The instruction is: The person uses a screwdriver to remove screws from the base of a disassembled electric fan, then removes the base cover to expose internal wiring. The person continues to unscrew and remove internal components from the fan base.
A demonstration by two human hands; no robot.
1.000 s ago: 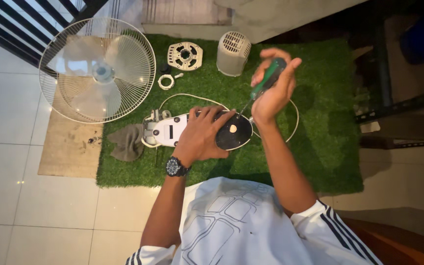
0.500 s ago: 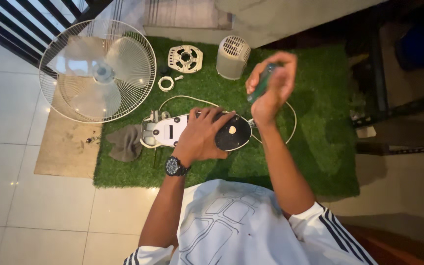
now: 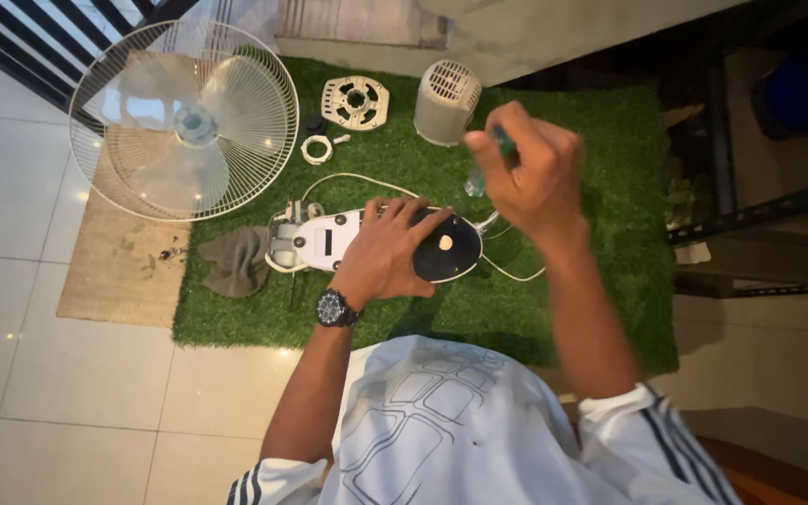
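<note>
One hand (image 3: 390,251) presses the fan base (image 3: 381,245) below it

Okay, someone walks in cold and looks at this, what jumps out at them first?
The big fan cage with its blades, lying at the upper left half on the green mat. Then mid-mat, the left hand pressing on the white and black fan body, while the right hand holds a green-handled screwdriver above it.
</note>
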